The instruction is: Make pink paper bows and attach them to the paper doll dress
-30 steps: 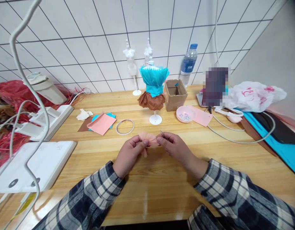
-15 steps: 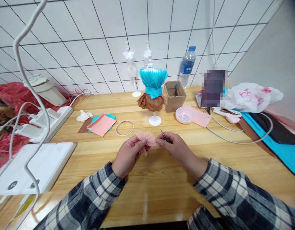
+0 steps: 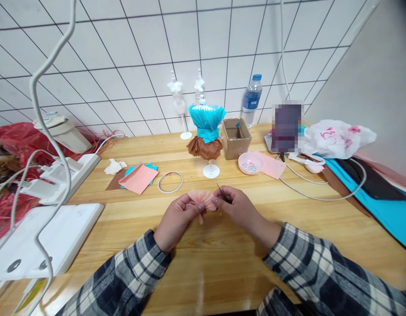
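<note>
A pleated fan of pink crepe paper (image 3: pixel 199 198) is held above the table, with a narrow strip hanging below it. My left hand (image 3: pixel 179 215) pinches its gathered base between thumb and fingers. My right hand (image 3: pixel 236 204) is closed around a slim, dark, pointed metal tool (image 3: pixel 224 195), tip up; its handle is mostly hidden, so I cannot tell its exact kind. The thumb and fingertips of that hand also touch the fan's right edge. Beyond the hands, a small dress form (image 3: pixel 207 127) wears a blue paper top and a brown paper skirt.
Paper squares (image 3: pixel 139 177) and a white ring (image 3: pixel 170 182) lie ahead on the left. A pink dish (image 3: pixel 251 163) of small shiny pieces, a cardboard box (image 3: pixel 236 145) and a water bottle (image 3: pixel 252 100) stand ahead right. A white cable (image 3: pixel 41 118) hangs at left.
The view has tilted up, so the scene sits lower. Half a second ago my right fingertips were at the fan's edge with the tool raised; now they sit closer against the paper.
</note>
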Available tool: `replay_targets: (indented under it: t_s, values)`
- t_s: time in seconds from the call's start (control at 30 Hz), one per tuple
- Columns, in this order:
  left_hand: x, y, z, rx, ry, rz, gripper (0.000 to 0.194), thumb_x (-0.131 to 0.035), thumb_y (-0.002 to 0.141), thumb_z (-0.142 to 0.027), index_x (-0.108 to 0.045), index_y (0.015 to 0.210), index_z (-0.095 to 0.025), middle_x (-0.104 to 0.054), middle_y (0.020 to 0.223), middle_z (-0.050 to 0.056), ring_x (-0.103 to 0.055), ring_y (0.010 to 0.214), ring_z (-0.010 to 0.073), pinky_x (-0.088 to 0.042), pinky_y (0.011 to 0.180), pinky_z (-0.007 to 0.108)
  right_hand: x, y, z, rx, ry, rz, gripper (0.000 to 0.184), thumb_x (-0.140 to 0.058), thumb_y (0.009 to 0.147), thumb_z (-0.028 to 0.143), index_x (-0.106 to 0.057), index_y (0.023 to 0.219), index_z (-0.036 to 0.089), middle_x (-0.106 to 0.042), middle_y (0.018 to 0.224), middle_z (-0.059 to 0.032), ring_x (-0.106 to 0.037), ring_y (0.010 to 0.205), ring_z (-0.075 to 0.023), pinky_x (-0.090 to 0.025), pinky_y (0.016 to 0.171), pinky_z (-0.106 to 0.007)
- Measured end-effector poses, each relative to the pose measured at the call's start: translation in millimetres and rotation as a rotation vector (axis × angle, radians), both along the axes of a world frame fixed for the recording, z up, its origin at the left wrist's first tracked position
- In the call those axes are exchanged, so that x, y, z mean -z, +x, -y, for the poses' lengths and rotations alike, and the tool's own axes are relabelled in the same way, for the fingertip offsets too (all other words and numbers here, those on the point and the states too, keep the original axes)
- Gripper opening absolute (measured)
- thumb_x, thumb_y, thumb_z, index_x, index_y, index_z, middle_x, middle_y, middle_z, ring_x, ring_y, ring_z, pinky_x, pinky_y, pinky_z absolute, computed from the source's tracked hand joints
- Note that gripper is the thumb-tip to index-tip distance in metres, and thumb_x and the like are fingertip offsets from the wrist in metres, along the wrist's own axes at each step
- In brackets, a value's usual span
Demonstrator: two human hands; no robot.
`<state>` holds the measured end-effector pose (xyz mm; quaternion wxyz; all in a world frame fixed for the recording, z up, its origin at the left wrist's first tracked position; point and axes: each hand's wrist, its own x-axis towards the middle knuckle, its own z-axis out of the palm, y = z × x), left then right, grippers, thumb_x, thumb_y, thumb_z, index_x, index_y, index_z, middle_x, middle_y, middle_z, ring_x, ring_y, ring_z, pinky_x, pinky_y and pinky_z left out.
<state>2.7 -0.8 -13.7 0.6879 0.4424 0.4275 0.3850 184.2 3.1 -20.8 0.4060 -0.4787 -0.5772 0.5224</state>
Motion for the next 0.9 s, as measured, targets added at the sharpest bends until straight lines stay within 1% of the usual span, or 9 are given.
replay_targets:
  t_s: [0.17,0.27,0.33,0.4,0.5,0.57,0.63,0.77,0.9]
  values:
    - [1.9,-2,-1,-0.01,-0.008,-0.006,0.026,-0.075,0.073,-0.031,-0.065,0.09,-0.014,-0.069,0.076,0.003,-0.06,0.063,0.011,-0.046,0.063,0.022,2.5,6,-7,0.033,0.016,0.019,0.023,-0.062,0.078,0.039,-0.058,0.076,0.016,-0.058,0.067,0.0021,-0.054,0.064,-0.0126,-0.041,0.062,-0.025]
    - [2.9,-6,-4,-0.074,0.043,-0.072,0.023,-0.075,0.072,-0.032,-0.064,0.085,-0.015,-0.068,0.067,0.001,-0.06,0.062,0.0117,-0.047,0.064,0.023,1.2,13,-11,0.046,0.136,0.102,0.02,-0.061,0.079,0.036,-0.062,0.081,0.016,-0.062,0.074,-0.0003,-0.056,0.068,-0.0138,-0.042,0.063,-0.025]
    - [1.2,-9,-6,-0.124,0.211,-0.205,0.017,-0.073,0.073,-0.03,-0.066,0.081,-0.016,-0.07,0.071,0.003,-0.062,0.067,0.0145,-0.048,0.068,0.027,0.0,19,-13,0.066,0.228,0.205,0.022,-0.06,0.081,0.033,-0.065,0.096,0.017,-0.066,0.085,-0.0027,-0.058,0.074,-0.015,-0.043,0.066,-0.026]
    - [-2.9,-14,-6,-0.161,0.483,-0.384,0.007,-0.07,0.076,-0.025,-0.068,0.075,-0.018,-0.072,0.08,0.006,-0.064,0.077,0.0178,-0.048,0.077,0.031,-0.6,24,-15,0.091,0.28,0.359,0.028,-0.058,0.084,0.032,-0.063,0.108,0.019,-0.068,0.096,-0.0049,-0.061,0.081,-0.0169,-0.044,0.07,-0.028]
    - [-10.5,-19,-4,-0.169,0.874,-0.568,0.009,-0.064,0.079,-0.017,-0.071,0.076,-0.022,-0.073,0.085,0.006,-0.065,0.086,0.0198,-0.047,0.085,0.034,-0.5,30,-17,0.068,0.308,0.7,0.025,-0.054,0.087,0.03,-0.065,0.107,0.021,-0.069,0.101,-0.0067,-0.062,0.088,-0.0204,-0.043,0.073,-0.03]
    - [-14.0,-21,-2,-0.148,1.034,-0.597,0.012,-0.063,0.079,-0.014,-0.071,0.081,-0.024,-0.073,0.081,0.005,-0.065,0.083,0.0195,-0.048,0.082,0.034,-0.2,31,-16,0.041,0.323,0.892,0.024,-0.055,0.086,0.029,-0.065,0.106,0.022,-0.069,0.102,-0.007,-0.062,0.091,-0.0222,-0.042,0.073,-0.03]
    - [-15.7,-22,1,-0.102,1.132,-0.601,0.015,-0.063,0.078,-0.012,-0.07,0.082,-0.025,-0.073,0.079,0.004,-0.065,0.08,0.0193,-0.048,0.081,0.035,-0.1,32,-14,0.033,0.333,0.991,0.025,-0.056,0.086,0.027,-0.064,0.109,0.023,-0.068,0.104,-0.007,-0.061,0.094,-0.0224,-0.041,0.073,-0.03]
    - [-14.8,-21,4,-0.034,1.211,-0.614,0.014,-0.061,0.08,-0.012,-0.067,0.08,-0.025,-0.074,0.077,0.003,-0.065,0.076,0.0186,-0.048,0.078,0.034,0.7,35,-14,0.042,0.337,1.075,0.025,-0.053,0.088,0.024,-0.065,0.11,0.024,-0.068,0.102,-0.0064,-0.061,0.095,-0.0218,-0.04,0.073,-0.03]
    - [-9.8,-20,4,-0.043,1.143,-0.667,0.006,-0.064,0.08,-0.017,-0.065,0.08,-0.023,-0.071,0.074,0.004,-0.062,0.069,0.0171,-0.047,0.069,0.031,1.6,44,-20,0.103,0.331,1.128,0.025,-0.052,0.089,0.026,-0.068,0.108,0.023,-0.067,0.099,-0.0086,-0.059,0.095,-0.0257,-0.04,0.074,-0.034]
